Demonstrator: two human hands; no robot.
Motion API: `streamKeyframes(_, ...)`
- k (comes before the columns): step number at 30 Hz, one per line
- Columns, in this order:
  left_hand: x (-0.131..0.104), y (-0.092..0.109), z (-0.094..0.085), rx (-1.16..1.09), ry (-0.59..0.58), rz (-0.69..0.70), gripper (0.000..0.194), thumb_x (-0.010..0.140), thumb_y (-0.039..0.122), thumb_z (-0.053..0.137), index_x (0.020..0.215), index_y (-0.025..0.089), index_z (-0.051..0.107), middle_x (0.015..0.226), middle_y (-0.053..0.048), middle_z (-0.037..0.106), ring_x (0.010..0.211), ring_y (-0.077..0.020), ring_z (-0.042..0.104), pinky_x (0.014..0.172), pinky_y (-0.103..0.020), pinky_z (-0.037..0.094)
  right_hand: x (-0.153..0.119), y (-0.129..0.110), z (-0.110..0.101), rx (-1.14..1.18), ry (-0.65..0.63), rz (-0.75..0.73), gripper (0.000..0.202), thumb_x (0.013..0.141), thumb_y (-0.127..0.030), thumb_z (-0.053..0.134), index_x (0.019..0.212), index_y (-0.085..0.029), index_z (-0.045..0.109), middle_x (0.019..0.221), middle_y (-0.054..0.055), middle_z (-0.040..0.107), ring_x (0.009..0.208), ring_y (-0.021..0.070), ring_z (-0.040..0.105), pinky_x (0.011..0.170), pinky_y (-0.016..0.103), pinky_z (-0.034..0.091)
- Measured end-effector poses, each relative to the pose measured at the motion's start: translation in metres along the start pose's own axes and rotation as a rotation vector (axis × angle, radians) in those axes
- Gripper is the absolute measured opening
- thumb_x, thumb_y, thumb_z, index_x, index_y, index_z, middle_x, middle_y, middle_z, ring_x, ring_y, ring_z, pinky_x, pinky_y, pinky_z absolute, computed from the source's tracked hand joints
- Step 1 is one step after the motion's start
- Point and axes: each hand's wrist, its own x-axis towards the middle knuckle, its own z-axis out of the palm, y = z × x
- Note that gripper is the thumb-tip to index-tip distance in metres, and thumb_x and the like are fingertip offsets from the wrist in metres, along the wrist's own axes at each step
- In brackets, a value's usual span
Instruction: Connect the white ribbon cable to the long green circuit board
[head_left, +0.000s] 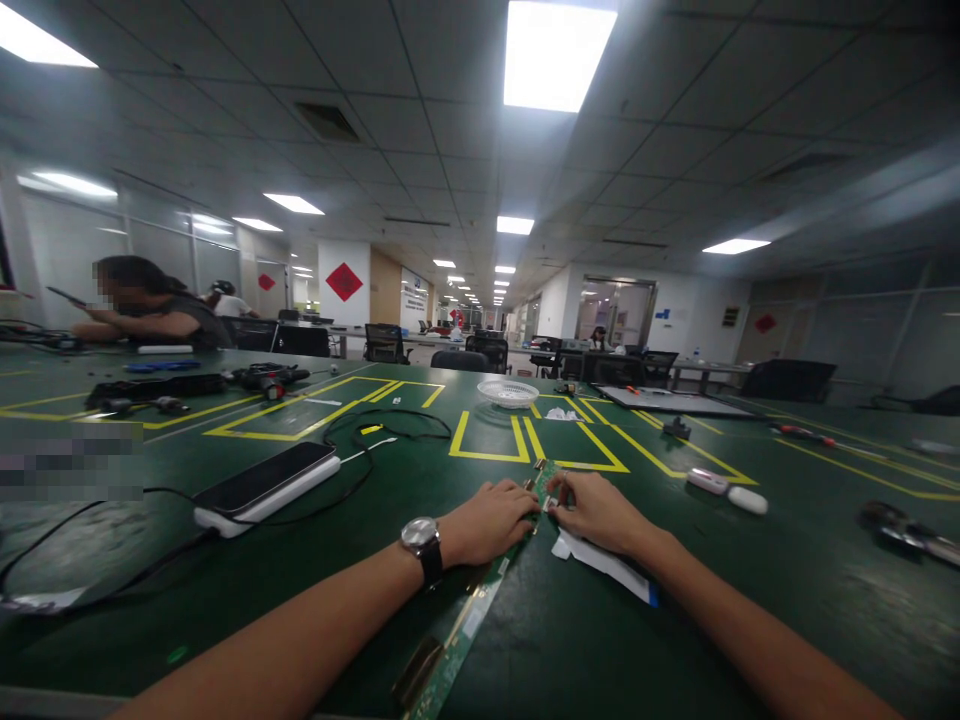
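A long, narrow green circuit board (474,612) lies slanting across the table in front of me. My left hand (489,522), with a watch on its wrist, rests across the board and its bent fingers hold it down. On the board's right side, my right hand (600,512) has thumb and index finger pinched at a small white piece by the board's edge. A white flat ribbon cable (611,570) with a blue end comes out from under this hand. The fingers partly hide where cable and board meet.
A phone (262,478) lies on a white power strip (300,488) with black cables at left. Beyond the board stands a clear plastic dish (508,393). White and pink cases (727,490) lie at right. A person (161,305) sits at the far left.
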Motion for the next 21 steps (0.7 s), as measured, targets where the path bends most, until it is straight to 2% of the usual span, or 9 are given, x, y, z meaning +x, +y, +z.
streamKeyframes(6, 0.001, -0.004, 0.002, -0.045, -0.029, 0.012, 0.028, 0.101, 0.027, 0.042, 0.126, 0.024, 0.053, 0.127, -0.009, 0.058, 0.123, -0.0278, 0.049, 0.097, -0.047, 0.041, 0.001, 0.005, 0.003, 0.096, -0.011, -0.063, 0.018, 0.083, -0.026, 0.062, 0.098, -0.019, 0.068, 0.08, 0.002, 0.069, 0.072, 0.0172, 0.063, 0.065, 0.025, 0.043)
streamKeyframes(10, 0.002, -0.007, 0.001, -0.075, -0.055, 0.039, 0.029, 0.101, 0.024, 0.041, 0.128, 0.024, 0.052, 0.134, -0.009, 0.055, 0.131, -0.027, 0.045, 0.102, -0.046, 0.037, 0.001, 0.007, 0.001, 0.097, -0.023, -0.108, 0.014, 0.084, -0.027, 0.063, 0.09, -0.018, 0.071, 0.08, 0.003, 0.071, 0.074, 0.018, 0.064, 0.068, 0.027, 0.045)
streamKeyframes(16, 0.002, -0.011, 0.003, -0.088, -0.06, 0.054, 0.033, 0.101, 0.026, 0.038, 0.131, 0.025, 0.049, 0.138, -0.008, 0.054, 0.13, -0.0259, 0.047, 0.104, -0.044, 0.035, 0.001, 0.005, -0.001, 0.084, -0.028, -0.09, 0.013, 0.084, -0.029, 0.066, 0.083, -0.018, 0.074, 0.077, 0.004, 0.072, 0.072, 0.0189, 0.065, 0.068, 0.028, 0.045)
streamKeyframes(19, 0.003, -0.012, 0.004, -0.073, -0.048, 0.056, 0.031, 0.1, 0.026, 0.04, 0.129, 0.025, 0.05, 0.136, -0.008, 0.055, 0.128, -0.0264, 0.049, 0.102, -0.045, 0.035, 0.001, 0.01, -0.002, 0.105, -0.029, -0.112, 0.016, 0.086, -0.033, 0.065, 0.086, -0.02, 0.074, 0.081, 0.004, 0.073, 0.076, 0.0201, 0.066, 0.071, 0.029, 0.047)
streamKeyframes(21, 0.003, -0.012, 0.005, -0.063, -0.04, 0.054, 0.029, 0.098, 0.026, 0.043, 0.126, 0.025, 0.05, 0.132, -0.007, 0.059, 0.124, -0.0265, 0.052, 0.099, -0.045, 0.037, 0.003, 0.016, -0.004, 0.136, -0.006, -0.162, 0.021, 0.089, -0.038, 0.062, 0.093, -0.021, 0.074, 0.09, 0.004, 0.074, 0.086, 0.0221, 0.067, 0.079, 0.032, 0.049)
